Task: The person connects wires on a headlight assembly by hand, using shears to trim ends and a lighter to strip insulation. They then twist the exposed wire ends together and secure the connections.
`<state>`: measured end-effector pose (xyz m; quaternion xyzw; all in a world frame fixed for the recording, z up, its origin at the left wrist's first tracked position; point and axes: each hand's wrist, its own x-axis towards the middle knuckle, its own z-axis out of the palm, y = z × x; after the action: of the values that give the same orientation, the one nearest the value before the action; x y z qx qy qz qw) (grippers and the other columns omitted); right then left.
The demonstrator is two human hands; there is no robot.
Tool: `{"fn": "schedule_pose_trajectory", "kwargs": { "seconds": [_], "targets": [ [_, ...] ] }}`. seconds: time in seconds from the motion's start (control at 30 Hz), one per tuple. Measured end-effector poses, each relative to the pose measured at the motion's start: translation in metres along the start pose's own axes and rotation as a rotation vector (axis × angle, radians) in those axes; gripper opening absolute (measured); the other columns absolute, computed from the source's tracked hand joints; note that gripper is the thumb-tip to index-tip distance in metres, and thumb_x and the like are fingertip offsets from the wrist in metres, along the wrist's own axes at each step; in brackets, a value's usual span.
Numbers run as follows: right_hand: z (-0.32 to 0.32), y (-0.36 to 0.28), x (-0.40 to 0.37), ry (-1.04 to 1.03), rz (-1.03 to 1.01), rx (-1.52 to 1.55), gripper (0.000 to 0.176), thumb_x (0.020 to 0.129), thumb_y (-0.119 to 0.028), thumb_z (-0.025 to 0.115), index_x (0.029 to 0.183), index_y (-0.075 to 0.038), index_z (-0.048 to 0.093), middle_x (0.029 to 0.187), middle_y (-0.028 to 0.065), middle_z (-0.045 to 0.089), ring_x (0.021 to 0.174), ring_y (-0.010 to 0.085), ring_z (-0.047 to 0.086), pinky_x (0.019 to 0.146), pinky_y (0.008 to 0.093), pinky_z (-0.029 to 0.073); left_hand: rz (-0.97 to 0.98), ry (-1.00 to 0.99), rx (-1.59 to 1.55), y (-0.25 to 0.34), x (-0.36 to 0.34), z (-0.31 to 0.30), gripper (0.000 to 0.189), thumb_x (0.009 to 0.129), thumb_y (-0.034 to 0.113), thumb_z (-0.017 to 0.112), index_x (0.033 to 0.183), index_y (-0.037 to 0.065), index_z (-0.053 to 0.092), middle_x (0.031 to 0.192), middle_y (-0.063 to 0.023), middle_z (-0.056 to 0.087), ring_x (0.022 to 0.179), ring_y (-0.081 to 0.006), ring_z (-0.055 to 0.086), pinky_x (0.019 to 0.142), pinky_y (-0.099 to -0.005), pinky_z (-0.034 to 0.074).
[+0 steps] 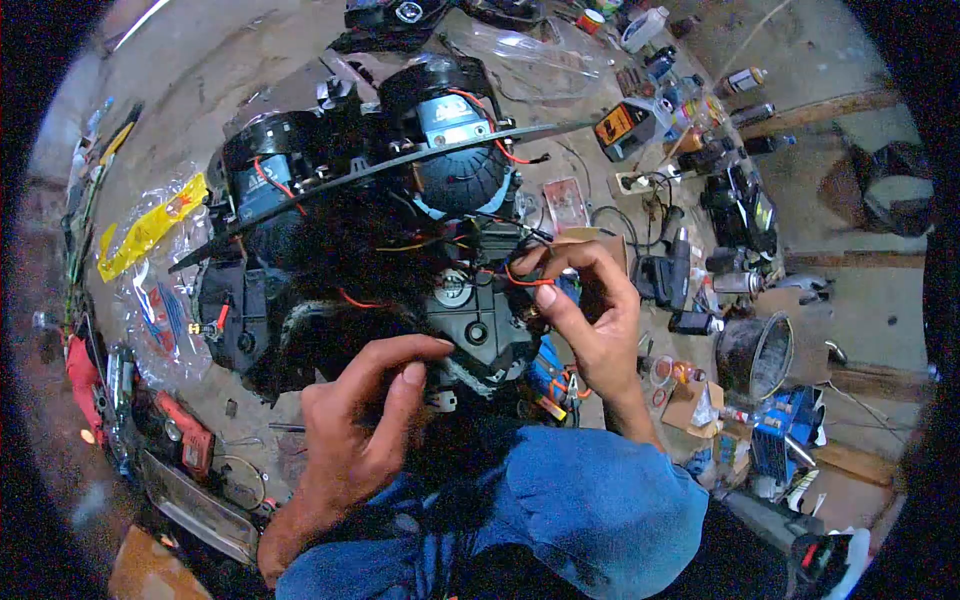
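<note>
Mid-wiring: right hand (592, 312) pinches the thin red wire (527, 282), left hand (362, 432) grips the black plastic headlamp housing (478, 322); routing it looks fiddly.

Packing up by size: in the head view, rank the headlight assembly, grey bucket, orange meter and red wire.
1. headlight assembly
2. grey bucket
3. orange meter, though farther away
4. red wire, in the grip of the right hand

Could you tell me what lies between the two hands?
In the head view, the grey lower part of the black assembly lies between the left hand and the right hand, which pinches a red wire.
</note>
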<state>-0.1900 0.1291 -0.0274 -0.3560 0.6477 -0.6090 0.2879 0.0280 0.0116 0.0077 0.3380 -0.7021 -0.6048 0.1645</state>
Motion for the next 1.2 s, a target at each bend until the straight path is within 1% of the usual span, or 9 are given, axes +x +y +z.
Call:
{"fn": "schedule_pose_trajectory", "kwargs": {
  "seconds": [0.2, 0.33, 0.43, 0.47, 0.57, 0.7, 0.87, 0.97, 1.2],
  "targets": [
    [0.000, 0.002, 0.002, -0.002, -0.005, -0.063, 0.014, 0.093, -0.007, 0.072, 0.103, -0.002, 0.064, 0.112, 0.0105, 0.071, 0.109, 0.0196, 0.066, 0.101, 0.0351, 0.048, 0.061, 0.042, 0.017, -0.001, 0.003, -0.004, 0.017, 0.103, 0.005, 0.062, 0.116, 0.003, 0.074, 0.079, -0.0021, 0.070, 0.064, -0.0043, 0.061, 0.058, -0.0248, 0.048],
    [0.001, 0.005, 0.005, -0.019, -0.079, -0.098, 0.022, 0.089, -0.008, 0.076, 0.107, -0.002, 0.063, 0.111, 0.0103, 0.070, 0.107, 0.0199, 0.065, 0.101, 0.0352, 0.048, 0.094, 0.310, -0.150, -0.014, 0.002, -0.004, 0.012, 0.100, 0.010, 0.070, 0.106, 0.002, 0.065, 0.088, -0.0012, 0.069, 0.074, -0.0029, 0.059, 0.064, -0.0217, 0.046],
    [0.004, -0.001, 0.002, 0.071, -0.098, -0.190, 0.028, 0.087, -0.010, 0.078, 0.109, -0.002, 0.063, 0.110, 0.0097, 0.067, 0.105, 0.0201, 0.064, 0.101, 0.0357, 0.047, 0.059, 0.436, -0.171, -0.021, 0.003, -0.008, 0.014, 0.100, 0.012, 0.072, 0.106, 0.003, 0.063, 0.086, -0.0003, 0.067, 0.073, -0.0022, 0.057, 0.064, -0.0200, 0.044],
    [0.000, -0.001, 0.005, 0.075, -0.174, -0.258, 0.033, 0.085, -0.011, 0.079, 0.112, -0.002, 0.063, 0.110, 0.0093, 0.065, 0.104, 0.0198, 0.063, 0.099, 0.0351, 0.048, 0.044, 0.441, -0.155, -0.017, 0.006, -0.009, 0.016, 0.099, 0.013, 0.074, 0.106, 0.003, 0.063, 0.081, -0.0001, 0.067, 0.070, -0.0021, 0.056, 0.062, -0.0198, 0.043],
    [0.003, -0.002, 0.008, 0.118, -0.213, -0.184, 0.034, 0.084, -0.010, 0.079, 0.113, -0.002, 0.064, 0.111, 0.0097, 0.065, 0.105, 0.0202, 0.062, 0.098, 0.0345, 0.047, -0.063, 0.427, -0.057, -0.011, 0.010, -0.008, 0.017, 0.099, 0.014, 0.075, 0.107, 0.002, 0.067, 0.078, -0.0001, 0.068, 0.070, -0.0025, 0.057, 0.061, -0.0207, 0.044],
    [0.008, -0.008, 0.015, 0.115, -0.247, -0.299, 0.036, 0.081, -0.009, 0.080, 0.114, -0.001, 0.069, 0.112, 0.0109, 0.067, 0.106, 0.0234, 0.063, 0.097, 0.0351, 0.048, -0.028, 0.430, 0.040, -0.012, 0.015, -0.006, 0.019, 0.100, 0.017, 0.074, 0.111, 0.001, 0.072, 0.078, -0.0017, 0.071, 0.070, -0.0039, 0.059, 0.063, -0.0231, 0.048],
    [0.010, -0.007, 0.016, 0.095, -0.217, -0.306, 0.036, 0.083, -0.010, 0.077, 0.116, 0.000, 0.074, 0.116, 0.0132, 0.069, 0.110, 0.0252, 0.064, 0.101, 0.0363, 0.047, 0.012, 0.430, -0.019, -0.020, 0.014, -0.007, 0.020, 0.102, 0.017, 0.070, 0.113, 0.000, 0.075, 0.078, -0.0028, 0.072, 0.069, -0.0045, 0.059, 0.062, -0.0258, 0.049],
    [0.014, -0.009, 0.017, 0.085, -0.184, -0.304, 0.035, 0.085, -0.011, 0.075, 0.117, 0.001, 0.075, 0.117, 0.0143, 0.069, 0.114, 0.0261, 0.063, 0.104, 0.0379, 0.046, -0.045, 0.364, -0.012, -0.015, 0.014, -0.012, 0.019, 0.104, 0.015, 0.067, 0.112, 0.001, 0.076, 0.078, -0.0023, 0.071, 0.068, -0.0043, 0.058, 0.062, -0.0261, 0.048],
    [0.015, -0.011, 0.020, 0.056, -0.213, -0.336, 0.030, 0.083, -0.008, 0.079, 0.111, 0.001, 0.075, 0.114, 0.0138, 0.071, 0.110, 0.0263, 0.065, 0.102, 0.0381, 0.047, -0.102, 0.274, -0.145, -0.016, 0.015, -0.010, 0.020, 0.104, 0.014, 0.066, 0.116, 0.001, 0.075, 0.070, 0.0019, 0.066, 0.060, -0.0009, 0.050, 0.052, -0.0239, 0.039]
  ]
}}
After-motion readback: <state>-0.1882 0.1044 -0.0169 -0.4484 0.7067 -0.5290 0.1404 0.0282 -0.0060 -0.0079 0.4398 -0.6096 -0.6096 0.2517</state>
